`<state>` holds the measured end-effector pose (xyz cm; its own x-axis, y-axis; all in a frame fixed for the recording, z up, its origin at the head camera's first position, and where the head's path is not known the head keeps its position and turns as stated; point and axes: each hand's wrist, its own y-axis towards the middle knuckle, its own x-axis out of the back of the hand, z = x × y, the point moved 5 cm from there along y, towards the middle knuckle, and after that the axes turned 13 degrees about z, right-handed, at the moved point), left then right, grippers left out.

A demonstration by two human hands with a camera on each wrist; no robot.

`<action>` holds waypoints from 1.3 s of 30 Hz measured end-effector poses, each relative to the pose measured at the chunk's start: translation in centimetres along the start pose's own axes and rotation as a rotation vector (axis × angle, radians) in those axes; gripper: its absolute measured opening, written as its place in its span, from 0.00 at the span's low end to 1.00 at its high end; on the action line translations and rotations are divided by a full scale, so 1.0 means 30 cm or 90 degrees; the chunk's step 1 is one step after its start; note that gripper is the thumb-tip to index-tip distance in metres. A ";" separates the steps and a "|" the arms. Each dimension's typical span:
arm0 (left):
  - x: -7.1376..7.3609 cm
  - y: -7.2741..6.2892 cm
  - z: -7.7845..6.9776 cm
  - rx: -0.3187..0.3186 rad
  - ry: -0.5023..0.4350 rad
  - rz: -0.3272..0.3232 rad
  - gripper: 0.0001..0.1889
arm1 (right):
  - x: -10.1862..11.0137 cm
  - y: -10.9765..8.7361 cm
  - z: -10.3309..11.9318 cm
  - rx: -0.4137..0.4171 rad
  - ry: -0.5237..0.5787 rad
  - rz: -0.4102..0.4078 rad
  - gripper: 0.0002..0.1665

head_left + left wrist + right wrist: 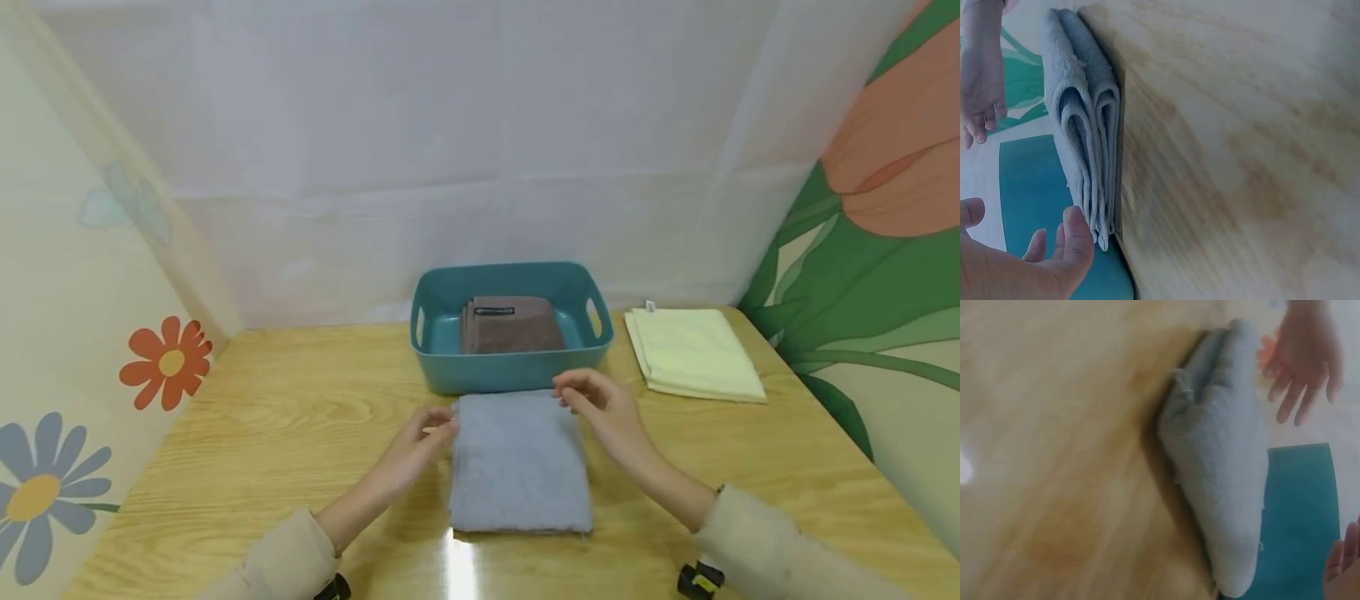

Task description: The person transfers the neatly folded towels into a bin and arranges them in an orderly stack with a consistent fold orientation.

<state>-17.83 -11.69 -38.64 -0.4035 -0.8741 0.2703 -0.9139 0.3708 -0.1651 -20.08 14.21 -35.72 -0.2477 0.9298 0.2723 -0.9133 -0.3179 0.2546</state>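
A folded grey-blue towel (519,462) lies on the wooden table, right in front of the teal basket. Its several stacked layers show at the side in the left wrist view, where the towel (1079,125) seems to stand on edge because the camera is turned. My left hand (422,437) is beside the towel's left edge, fingers loosely bent and holding nothing. Over the towel's far right corner hovers my right hand (603,408), its fingers relaxed with no cloth between them. Both hands appear apart from the towel in the right wrist view.
The teal basket (517,373) stands against the white backdrop and contains a folded brown towel (517,327) with a dark label. To its right lies a folded pale yellow towel (697,352) with a small white tag. Flower-printed panels flank the table (300,417).
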 end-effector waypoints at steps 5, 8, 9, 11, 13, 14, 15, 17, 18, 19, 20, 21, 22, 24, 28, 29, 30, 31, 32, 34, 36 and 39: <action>-0.018 -0.025 0.016 0.011 0.026 0.030 0.23 | 0.010 -0.041 -0.020 -0.004 0.012 -0.010 0.08; -0.027 -0.032 0.023 0.010 0.020 0.041 0.25 | 0.024 -0.060 -0.029 -0.011 0.001 -0.016 0.08; -0.031 -0.035 0.026 0.012 0.020 0.042 0.25 | 0.028 -0.067 -0.031 -0.012 -0.003 -0.017 0.08; -0.038 -0.040 0.036 0.019 0.016 0.050 0.27 | 0.033 -0.079 -0.040 -0.016 -0.009 -0.012 0.07; -0.047 -0.049 0.047 0.029 0.011 0.066 0.30 | 0.035 -0.095 -0.050 -0.029 -0.015 -0.004 0.08; -0.052 -0.054 0.053 0.034 0.010 0.073 0.31 | 0.036 -0.104 -0.056 -0.039 -0.019 0.002 0.08; -0.056 -0.059 0.059 0.037 0.005 0.079 0.31 | 0.036 -0.113 -0.062 -0.050 -0.025 0.009 0.08; -0.062 -0.067 0.070 0.044 0.001 0.087 0.32 | 0.035 -0.131 -0.075 -0.077 -0.037 0.025 0.09; -0.063 -0.070 0.075 0.047 -0.002 0.089 0.33 | 0.035 -0.140 -0.082 -0.092 -0.044 0.032 0.09; -0.064 -0.073 0.080 0.050 -0.002 0.086 0.33 | 0.034 -0.148 -0.088 -0.105 -0.050 0.038 0.09; -0.064 -0.075 0.084 0.053 0.000 0.082 0.33 | 0.033 -0.154 -0.093 -0.115 -0.053 0.043 0.09; -0.063 -0.075 0.087 0.055 0.000 0.080 0.33 | 0.033 -0.159 -0.099 -0.125 -0.055 0.046 0.10; -0.063 -0.075 0.090 0.056 0.001 0.077 0.33 | 0.032 -0.165 -0.104 -0.135 -0.054 0.047 0.10; -0.063 -0.073 0.093 0.057 0.000 0.075 0.33 | 0.032 -0.172 -0.112 -0.153 -0.052 0.042 0.10; -0.064 -0.068 0.095 0.058 -0.005 0.069 0.33 | 0.028 -0.186 -0.124 -0.182 -0.046 0.037 0.10; -0.063 -0.068 0.096 0.060 -0.008 0.066 0.34 | 0.026 -0.188 -0.127 -0.188 -0.044 0.040 0.11; -0.062 -0.067 0.098 0.063 -0.011 0.061 0.34 | 0.024 -0.191 -0.130 -0.194 -0.042 0.044 0.11; -0.061 -0.067 0.099 0.065 -0.016 0.058 0.34 | 0.022 -0.192 -0.132 -0.198 -0.041 0.050 0.11; -0.060 -0.066 0.099 0.067 -0.019 0.056 0.35 | 0.020 -0.194 -0.134 -0.202 -0.040 0.053 0.12; -0.059 -0.064 0.100 0.070 -0.024 0.058 0.36 | 0.020 -0.198 -0.138 -0.212 -0.045 0.053 0.12; -0.060 -0.061 0.101 0.074 -0.026 0.068 0.37 | 0.022 -0.202 -0.141 -0.219 -0.056 0.052 0.12; -0.058 -0.059 0.104 0.073 -0.016 0.076 0.37 | 0.021 -0.206 -0.147 -0.232 -0.061 0.060 0.13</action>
<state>-15.37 -11.80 -41.79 -0.5067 -0.8341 0.2182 -0.8478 0.4359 -0.3021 -16.01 17.58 -41.21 -0.3208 0.8728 0.3679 -0.9471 -0.2986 -0.1175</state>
